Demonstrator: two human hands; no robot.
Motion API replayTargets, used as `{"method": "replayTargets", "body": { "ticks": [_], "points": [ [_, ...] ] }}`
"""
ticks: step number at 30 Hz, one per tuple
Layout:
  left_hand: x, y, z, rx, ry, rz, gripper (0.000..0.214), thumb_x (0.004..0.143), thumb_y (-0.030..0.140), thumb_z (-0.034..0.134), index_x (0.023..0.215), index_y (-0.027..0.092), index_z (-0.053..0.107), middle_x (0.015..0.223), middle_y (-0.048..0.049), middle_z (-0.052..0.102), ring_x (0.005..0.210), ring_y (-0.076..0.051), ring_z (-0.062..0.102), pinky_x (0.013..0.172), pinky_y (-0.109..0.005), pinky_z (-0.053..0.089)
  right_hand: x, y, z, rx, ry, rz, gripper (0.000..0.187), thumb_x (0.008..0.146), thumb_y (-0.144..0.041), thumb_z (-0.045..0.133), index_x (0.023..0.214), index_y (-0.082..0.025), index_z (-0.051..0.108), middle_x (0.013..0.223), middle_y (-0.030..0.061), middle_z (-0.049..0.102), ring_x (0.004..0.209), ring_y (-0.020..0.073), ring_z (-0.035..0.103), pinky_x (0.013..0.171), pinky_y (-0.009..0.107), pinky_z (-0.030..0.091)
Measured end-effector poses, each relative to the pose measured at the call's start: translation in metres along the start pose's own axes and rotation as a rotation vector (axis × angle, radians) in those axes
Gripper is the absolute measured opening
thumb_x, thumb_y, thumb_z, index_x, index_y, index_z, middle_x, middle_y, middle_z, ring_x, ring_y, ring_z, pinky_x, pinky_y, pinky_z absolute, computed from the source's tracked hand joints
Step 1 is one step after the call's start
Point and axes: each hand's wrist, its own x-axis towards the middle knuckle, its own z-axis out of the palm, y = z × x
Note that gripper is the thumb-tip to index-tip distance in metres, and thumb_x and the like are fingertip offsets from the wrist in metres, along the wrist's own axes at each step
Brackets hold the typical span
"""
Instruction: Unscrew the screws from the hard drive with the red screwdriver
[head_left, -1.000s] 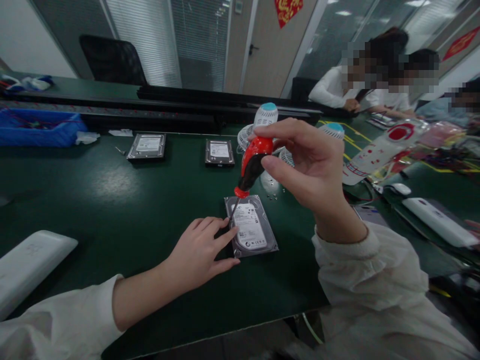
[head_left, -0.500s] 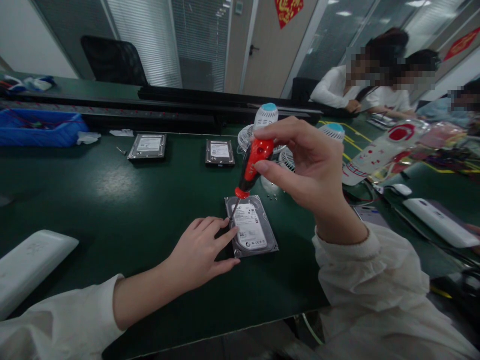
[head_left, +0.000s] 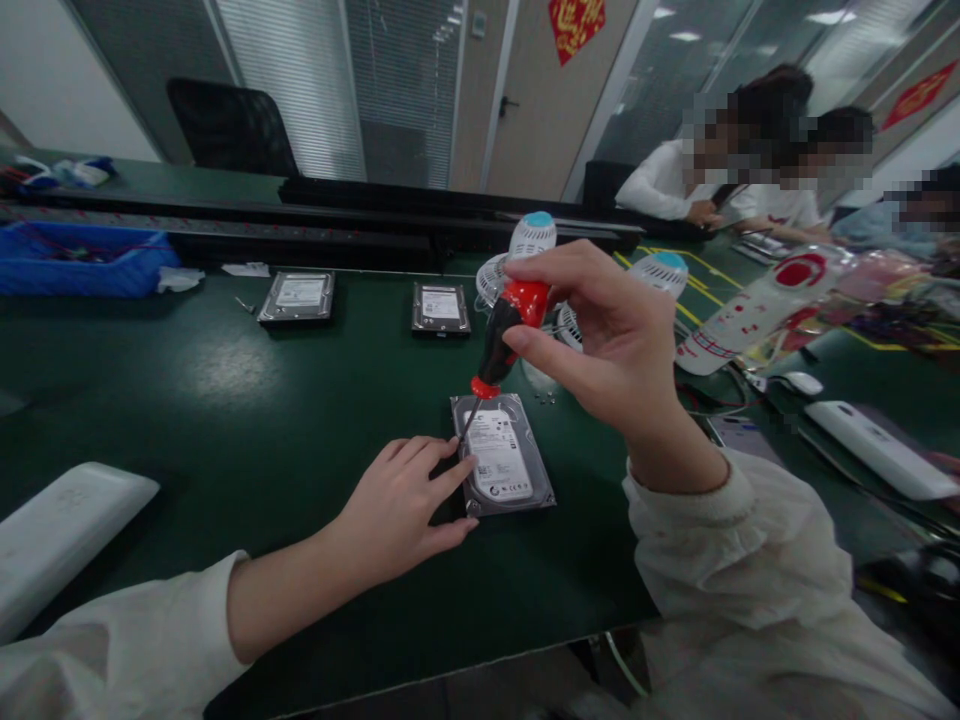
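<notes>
A hard drive (head_left: 517, 450) with a white label lies on the green table in front of me. Over its left edge rests my left hand (head_left: 409, 505), fingers spread, the fingertips touching the drive. My right hand (head_left: 607, 335) grips the red and black handle of a screwdriver (head_left: 499, 340) between thumb and fingers. The screwdriver leans, its tip down at the drive's left edge beside my left fingertips. Whether the tip sits in a screw I cannot tell. Several small screws (head_left: 546, 398) lie just behind the drive.
Two more hard drives (head_left: 298, 297) (head_left: 440, 308) lie farther back. A blue bin (head_left: 82, 265) stands at the far left, a white case (head_left: 71, 535) at the near left. White fans (head_left: 532, 238), a white bottle (head_left: 742, 315) and cables are on the right. People (head_left: 675, 180) sit beyond.
The screwdriver handle has turned slightly in my right hand, showing more of its black side. My left hand stays in place on the hard drive.
</notes>
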Motion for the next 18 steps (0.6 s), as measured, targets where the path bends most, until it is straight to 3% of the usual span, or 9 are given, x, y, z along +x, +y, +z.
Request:
{"method": "replayTargets", "body": {
  "ticks": [3,9,13,18],
  "points": [
    [-0.0001,-0.0001,-0.0001,-0.001,0.014,0.004,0.053,0.09,0.043,0.079,0.133,0.012,0.071,0.128,-0.0215,0.071,0.116,-0.039,0.068,0.09,-0.055,0.06,0.0007,0.0013,-0.0008,-0.004,0.013,-0.005,0.034,0.09,-0.029,0.074,0.123,-0.032,0.074,0.111,0.0024,0.074,0.11,0.0252,0.068,0.096,0.049,0.06],
    [-0.0003,0.0,0.0,-0.008,0.012,-0.004,0.054,0.09,0.042,0.079,0.134,0.013,0.07,0.129,-0.0211,0.071,0.115,-0.039,0.068,0.088,-0.055,0.06,0.001,-0.0026,-0.0026,0.005,-0.038,-0.012,0.036,0.093,-0.025,0.067,0.128,-0.033,0.072,0.125,0.0011,0.075,0.118,0.0261,0.068,0.108,0.053,0.056],
    [-0.0004,0.0001,0.0001,0.004,0.007,-0.007,0.054,0.089,0.043,0.079,0.134,0.013,0.071,0.128,-0.0209,0.071,0.115,-0.038,0.068,0.088,-0.054,0.06,0.0007,-0.0017,-0.0014,-0.007,-0.013,-0.028,0.035,0.09,-0.024,0.073,0.124,-0.031,0.074,0.119,0.0005,0.077,0.113,0.0249,0.07,0.102,0.049,0.059],
    [-0.0003,-0.0003,0.0001,0.002,0.001,-0.007,0.055,0.09,0.043,0.078,0.135,0.013,0.07,0.13,-0.0206,0.071,0.116,-0.038,0.068,0.089,-0.055,0.06,-0.0015,-0.0012,-0.0023,0.07,-0.047,0.015,0.039,0.093,-0.019,0.064,0.129,-0.031,0.071,0.126,0.0017,0.076,0.119,0.025,0.07,0.1,0.048,0.061]
  ]
}}
